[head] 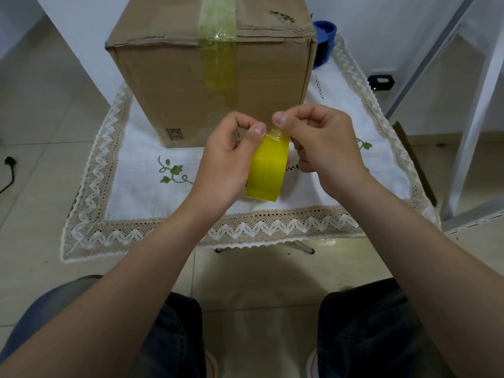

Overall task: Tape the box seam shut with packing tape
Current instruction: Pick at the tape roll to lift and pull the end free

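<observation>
A seated person holds a yellow tape roll (268, 167) over the near half of a small table, just in front of the cardboard box (174, 85) to be sealed. The left hand (226, 159) grips the roll from its left side, fingers curled round it & thumb near the top. The right hand (324, 148), fingers bent narrow, seems to pinch the crinkled loose end (276, 134) at the top of the roll.

The box stands upright on the far half of a lace-edged cloth (136, 165), apart from both hands. A tape strip (218, 50) already runs along its top seam & down the near face. A blue object (326, 34) shows behind the box at far right; what it is can't be told.

Handling, as a judgement: the roll is light & stiff, best held by its sides or thru the core. The film is thin, sticky & quick to fold on itself, so take the end by its corners & keep it taut. The box looks rigid but worn at its top right edge, so press there w/ care.
</observation>
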Demonstrator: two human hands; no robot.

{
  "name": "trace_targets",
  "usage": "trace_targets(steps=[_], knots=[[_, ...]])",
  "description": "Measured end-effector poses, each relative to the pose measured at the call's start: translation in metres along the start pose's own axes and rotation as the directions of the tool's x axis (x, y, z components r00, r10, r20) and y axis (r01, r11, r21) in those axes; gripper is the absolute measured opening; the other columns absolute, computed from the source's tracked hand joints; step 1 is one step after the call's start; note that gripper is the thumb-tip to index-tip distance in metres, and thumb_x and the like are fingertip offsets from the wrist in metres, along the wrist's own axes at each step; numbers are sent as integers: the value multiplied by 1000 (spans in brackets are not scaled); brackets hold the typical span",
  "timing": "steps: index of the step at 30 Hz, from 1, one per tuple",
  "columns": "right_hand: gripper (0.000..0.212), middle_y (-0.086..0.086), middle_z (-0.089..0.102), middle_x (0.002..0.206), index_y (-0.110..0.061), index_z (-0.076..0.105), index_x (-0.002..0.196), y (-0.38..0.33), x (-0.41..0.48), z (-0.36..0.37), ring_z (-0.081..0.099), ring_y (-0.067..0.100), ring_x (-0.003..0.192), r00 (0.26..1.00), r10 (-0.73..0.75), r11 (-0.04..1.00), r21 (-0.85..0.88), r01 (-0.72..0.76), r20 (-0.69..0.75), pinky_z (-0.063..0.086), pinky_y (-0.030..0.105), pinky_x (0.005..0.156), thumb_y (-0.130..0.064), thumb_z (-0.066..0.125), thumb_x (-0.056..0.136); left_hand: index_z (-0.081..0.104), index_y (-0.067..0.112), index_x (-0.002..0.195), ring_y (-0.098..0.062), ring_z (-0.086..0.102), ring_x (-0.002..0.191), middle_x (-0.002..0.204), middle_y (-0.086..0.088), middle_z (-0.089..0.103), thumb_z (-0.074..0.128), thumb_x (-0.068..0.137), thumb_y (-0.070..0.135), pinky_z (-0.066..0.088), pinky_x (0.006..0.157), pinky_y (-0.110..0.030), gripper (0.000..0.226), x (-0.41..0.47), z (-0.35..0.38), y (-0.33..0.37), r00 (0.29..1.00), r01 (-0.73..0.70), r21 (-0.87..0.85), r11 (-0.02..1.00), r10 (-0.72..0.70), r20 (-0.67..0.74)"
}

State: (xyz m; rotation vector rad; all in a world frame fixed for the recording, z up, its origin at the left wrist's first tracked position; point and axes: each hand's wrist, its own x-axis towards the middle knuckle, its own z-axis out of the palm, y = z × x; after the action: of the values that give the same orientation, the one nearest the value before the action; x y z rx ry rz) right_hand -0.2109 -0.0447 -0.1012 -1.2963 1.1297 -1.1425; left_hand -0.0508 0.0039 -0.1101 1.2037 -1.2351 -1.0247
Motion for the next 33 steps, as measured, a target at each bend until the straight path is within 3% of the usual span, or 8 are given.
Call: trace_targets(steps=[4,10,13,20,24,28,31,33], knots=[[24,-10,56,52,-16,74,74,-5,-5,-2,42,4,40,993,-116,988,-103,112,-33,34,20,41,-32,80,90,58,18,99,-61,69,88,105,-40,67,55,110,25,57,66,-74,13,0,-1,-1,1000,-10,-3,1000,10,-2],[9,-21,61,54,-20,82,88,-9,-11,-4,50,0,47,981,-188,950,-244,193,47,36,9,49,-29,82,87,60,30,96,-66,64,88,106,-34,66,57,108,31,54,67,-77,13,0,-3,-3,996,-87,30,996,87,-4],[17,-17,55,55,-14,82,96,-6,-8,-4,45,0,46,989,-125,967,-213,140,81,35,11,47,-26,85,84,61,27,98,-64,65,88,109,-30,66,57,109,27,54,69,-76,11,1,-2,-3,992,-126,29,992,126,9],[4,-11,48,49,-15,81,91,-7,-8,-4,34,6,40,994,-39,998,-41,43,100,29,18,41,-15,77,92,62,29,96,-64,65,85,104,-31,67,57,109,29,55,66,-75,14,1,-1,-1,993,-112,46,993,114,-23],[12,-3,45,54,-15,80,101,-6,-7,-4,29,9,41,981,22,1000,14,-25,191,24,18,43,-16,69,99,60,24,93,-37,65,75,89,-11,67,55,110,23,56,62,-57,18,0,-1,-1,994,-72,78,994,78,-79],[19,-3,47,58,-17,79,111,-4,-7,-2,35,5,43,975,-14,994,-106,38,221,29,18,42,-18,63,103,65,27,92,-43,73,90,103,-16,73,61,107,27,63,77,-61,15,1,-2,-2,994,-31,58,998,37,-98],[22,-16,49,49,-14,77,119,-4,-9,1,40,-1,43,982,-33,977,-202,71,187,33,10,46,-17,60,104,65,25,94,-20,68,80,96,-1,71,61,107,24,58,67,-39,13,1,-3,0,993,-7,79,997,16,-115],[23,-18,50,45,-14,76,120,-5,-9,2,42,-1,42,991,-21,981,-190,46,135,33,10,44,-15,60,104,64,23,100,-29,69,75,93,-6,71,61,107,24,57,63,-44,8,-1,-1,-1,995,-8,87,996,16,-96]])
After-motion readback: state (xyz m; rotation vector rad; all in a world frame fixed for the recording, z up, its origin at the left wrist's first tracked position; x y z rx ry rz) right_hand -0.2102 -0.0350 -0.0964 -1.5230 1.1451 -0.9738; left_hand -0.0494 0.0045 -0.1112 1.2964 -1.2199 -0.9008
